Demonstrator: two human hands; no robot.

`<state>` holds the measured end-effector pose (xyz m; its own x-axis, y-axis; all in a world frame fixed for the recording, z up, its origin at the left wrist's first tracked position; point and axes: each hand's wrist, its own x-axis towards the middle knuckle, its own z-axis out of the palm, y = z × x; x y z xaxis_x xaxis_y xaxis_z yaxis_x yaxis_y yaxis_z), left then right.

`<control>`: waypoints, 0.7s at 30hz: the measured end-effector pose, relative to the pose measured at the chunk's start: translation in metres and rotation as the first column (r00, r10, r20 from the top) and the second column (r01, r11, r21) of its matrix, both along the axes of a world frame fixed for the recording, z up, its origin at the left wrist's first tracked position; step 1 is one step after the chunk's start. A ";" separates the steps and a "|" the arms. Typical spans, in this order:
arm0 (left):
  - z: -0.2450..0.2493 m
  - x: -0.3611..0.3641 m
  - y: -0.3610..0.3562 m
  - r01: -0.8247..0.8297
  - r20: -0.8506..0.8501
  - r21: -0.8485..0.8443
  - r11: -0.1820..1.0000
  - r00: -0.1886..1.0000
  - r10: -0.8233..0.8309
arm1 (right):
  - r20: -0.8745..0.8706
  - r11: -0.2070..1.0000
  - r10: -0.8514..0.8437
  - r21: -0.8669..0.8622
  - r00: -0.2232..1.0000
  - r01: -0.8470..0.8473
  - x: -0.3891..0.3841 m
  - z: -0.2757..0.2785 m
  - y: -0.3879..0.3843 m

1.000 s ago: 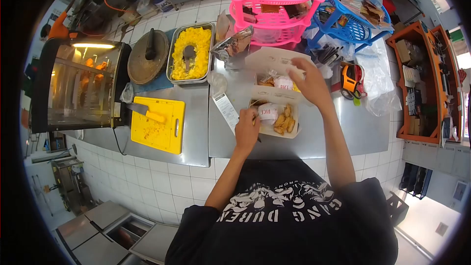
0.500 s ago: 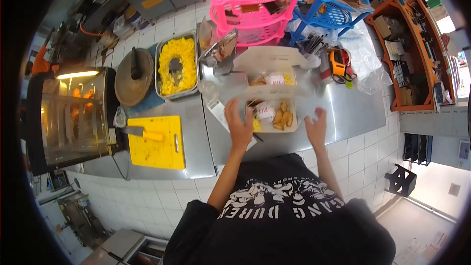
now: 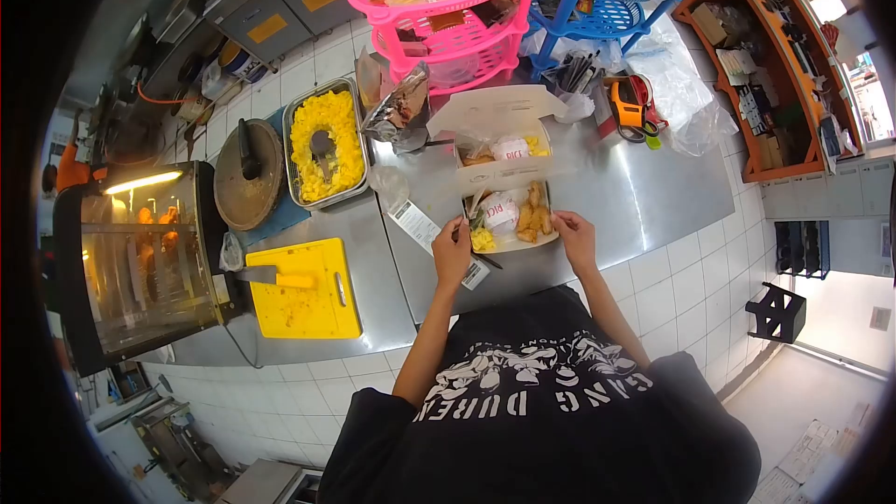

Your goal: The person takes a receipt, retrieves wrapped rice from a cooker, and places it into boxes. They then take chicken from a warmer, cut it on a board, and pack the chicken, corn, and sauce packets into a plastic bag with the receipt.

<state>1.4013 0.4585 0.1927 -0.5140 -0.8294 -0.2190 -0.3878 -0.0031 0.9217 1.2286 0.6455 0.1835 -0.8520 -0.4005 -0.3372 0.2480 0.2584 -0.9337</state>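
The near paper food box (image 3: 527,245) stands with its lid raised at the back. Inside it are a wrapped rice packet (image 3: 501,212), fried chicken pieces (image 3: 536,215) and some yellow egg (image 3: 483,240). At the box's left edge, my left hand (image 3: 452,248) is closed with fingertips pinched. My right hand (image 3: 575,235) pinches the right edge. Directly behind is a second open food box (image 3: 495,114) holding another rice packet (image 3: 510,147) and egg. A printed paper slip (image 3: 416,225) lies beside my left hand, partly hidden.
A metal tray of yellow egg (image 3: 364,185), a round chopping block (image 3: 245,201) and a yellow cutting board (image 3: 308,308) with a knife (image 3: 294,280) are left. Pink (image 3: 448,47) and blue baskets (image 3: 597,23) stand behind; an orange tape dispenser (image 3: 627,105) sits at right.
Both hands, which were apart from the near box with fingers spread, have come down and inward to its left and right edges and closed there. The view has shifted slightly.
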 end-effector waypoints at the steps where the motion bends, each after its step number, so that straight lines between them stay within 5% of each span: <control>1: 0.001 -0.001 0.000 -0.002 -0.011 0.037 0.999 1.000 0.002 | 0.069 0.999 -0.026 -0.020 0.997 0.027 -0.005 -0.009 -0.002; 5: -0.001 0.004 -0.012 0.006 -0.077 0.369 0.929 0.997 0.024 | 0.281 0.995 -0.057 0.090 0.958 0.033 -0.017 -0.007 -0.014; 7: 0.007 0.010 -0.019 -0.098 -0.089 0.146 0.984 0.990 0.112 | 0.348 0.992 -0.075 0.117 0.935 0.036 -0.019 0.036 -0.020; 8: 0.016 0.008 -0.022 -0.158 -0.107 0.033 0.987 0.981 0.161 | 0.041 0.993 -0.077 0.097 0.996 0.072 -0.033 0.020 -0.015; 10: 0.083 -0.011 -0.027 -0.354 -0.267 -0.336 0.873 0.925 0.272 | -0.463 0.995 -0.015 0.076 0.886 0.056 -0.051 0.037 -0.017; 13: 0.098 -0.035 -0.058 0.100 -0.202 -0.555 0.826 0.947 -0.251 | -0.495 0.858 0.514 0.293 0.701 -0.422 -0.063 0.115 -0.062; 15: 0.070 -0.032 -0.066 0.543 0.130 -0.178 0.821 0.839 -0.528 | -0.227 0.571 0.798 0.580 0.558 -0.581 -0.066 0.129 -0.073; 17: 0.065 -0.035 -0.068 0.607 0.272 -0.068 0.792 0.775 -0.571 | 0.114 0.175 0.917 0.747 0.383 -0.641 -0.057 0.136 -0.075; 21: 0.026 -0.009 0.023 0.366 0.363 -0.438 0.821 0.908 -0.211 | -0.238 0.432 0.821 0.852 0.519 -0.294 0.007 0.091 -0.034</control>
